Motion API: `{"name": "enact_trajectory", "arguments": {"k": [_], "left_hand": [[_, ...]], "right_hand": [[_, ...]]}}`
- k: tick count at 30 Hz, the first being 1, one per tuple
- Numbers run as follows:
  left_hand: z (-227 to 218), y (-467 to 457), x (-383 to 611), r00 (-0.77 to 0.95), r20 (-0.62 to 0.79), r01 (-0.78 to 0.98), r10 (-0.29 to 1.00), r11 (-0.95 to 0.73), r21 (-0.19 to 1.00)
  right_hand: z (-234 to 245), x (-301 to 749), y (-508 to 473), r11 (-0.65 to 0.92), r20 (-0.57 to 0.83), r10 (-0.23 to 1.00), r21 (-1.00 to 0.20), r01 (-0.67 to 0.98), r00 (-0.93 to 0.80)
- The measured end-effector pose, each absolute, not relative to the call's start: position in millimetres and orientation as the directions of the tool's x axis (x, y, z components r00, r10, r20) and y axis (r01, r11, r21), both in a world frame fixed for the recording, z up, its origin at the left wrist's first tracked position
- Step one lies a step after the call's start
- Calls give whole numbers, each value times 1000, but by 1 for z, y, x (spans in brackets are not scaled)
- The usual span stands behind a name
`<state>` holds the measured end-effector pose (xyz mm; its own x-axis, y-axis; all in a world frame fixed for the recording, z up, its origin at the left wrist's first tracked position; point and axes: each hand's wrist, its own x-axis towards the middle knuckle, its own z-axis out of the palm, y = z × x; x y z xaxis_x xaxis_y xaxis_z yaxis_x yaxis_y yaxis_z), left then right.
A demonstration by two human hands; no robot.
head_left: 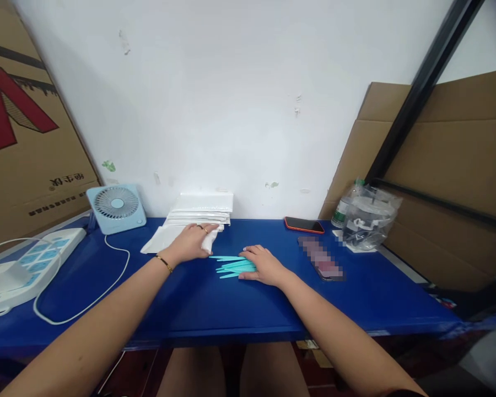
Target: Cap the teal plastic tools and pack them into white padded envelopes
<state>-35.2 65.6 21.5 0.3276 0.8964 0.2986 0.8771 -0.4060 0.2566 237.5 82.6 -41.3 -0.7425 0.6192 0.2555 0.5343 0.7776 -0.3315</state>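
My left hand (190, 243) is closed on a white packet (209, 240), its fingers curled over the packet's right end. Just behind it lies a stack of flat white packets (202, 205) against the wall, one of them spread out to the left of the hand. To the right, my right hand (264, 266) grips a loose bundle of thin teal sticks (231, 267) on the blue table, thumb on the near side and fingers on the far side. The sticks' tapered ends point left toward my left hand; their right ends are hidden under the palm.
On the left of the blue table (215, 314) are a light-blue fan (116, 205), its white cable and a power strip (41, 264). An orange-edged phone (304, 225), a second, blurred phone (321, 258), a bottle (342, 208) and a plastic-wrapped container (370, 220) stand right.
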Motion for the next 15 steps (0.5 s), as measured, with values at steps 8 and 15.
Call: {"name": "enact_trajectory", "arguments": {"k": [8, 15], "left_hand": [[-29, 75, -71, 280, 227, 786, 933, -358, 504], [-49, 93, -66, 300, 200, 869, 933, -354, 346]], "right_hand": [[-19, 278, 123, 607, 274, 784, -531, 592, -557], [-13, 259, 155, 599, 28, 724, -520, 609, -689]]}}
